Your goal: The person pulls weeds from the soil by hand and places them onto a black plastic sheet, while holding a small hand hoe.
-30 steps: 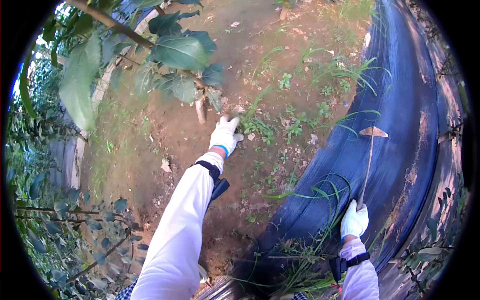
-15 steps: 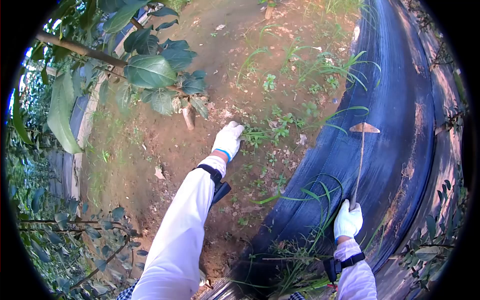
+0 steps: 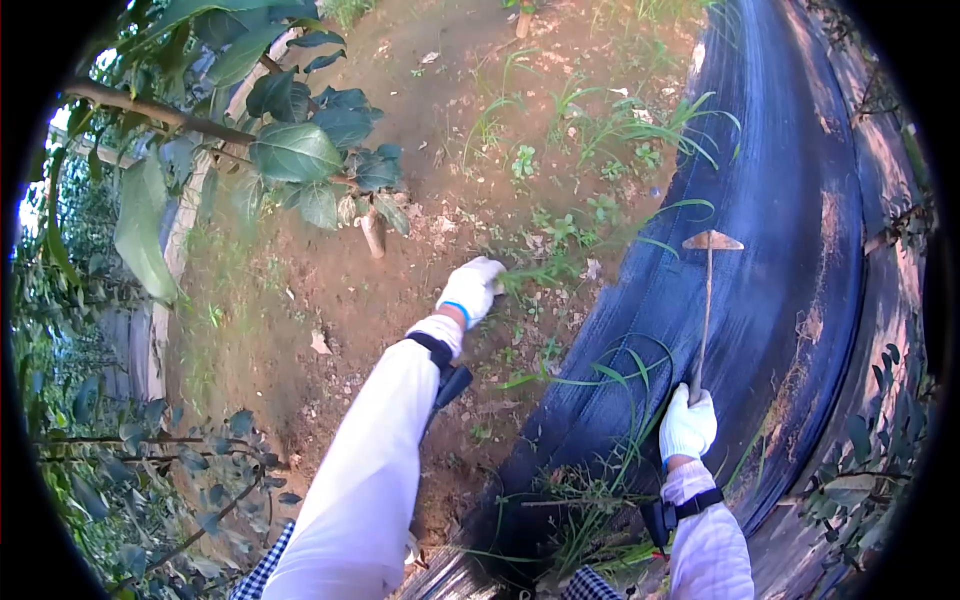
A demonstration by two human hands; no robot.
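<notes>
My left hand [image 3: 472,290], in a white glove with a blue cuff, reaches low over the soil. Its fingers are closed at the near end of a green weed [image 3: 540,274], whose leaves spread to the right; the fingertips are partly hidden. On the right, my right hand [image 3: 688,426], gloved the same way, is wrapped around the handle of a small hoe [image 3: 706,325]. The hoe's flat, triangular head [image 3: 713,240] points away from me, over black ground sheeting [image 3: 770,260].
A leafy branch [image 3: 165,112] hangs at upper left, with a cut stub [image 3: 373,234] near my left hand. More branches [image 3: 150,440] fill the lower left. Grass [image 3: 600,500] grows over the near edge of the sheeting, and small weeds [image 3: 523,162] dot the bare soil.
My left hand has shifted slightly right and down, with the weed still at its fingers. The hoe and my right hand sit a little further left and higher in view.
</notes>
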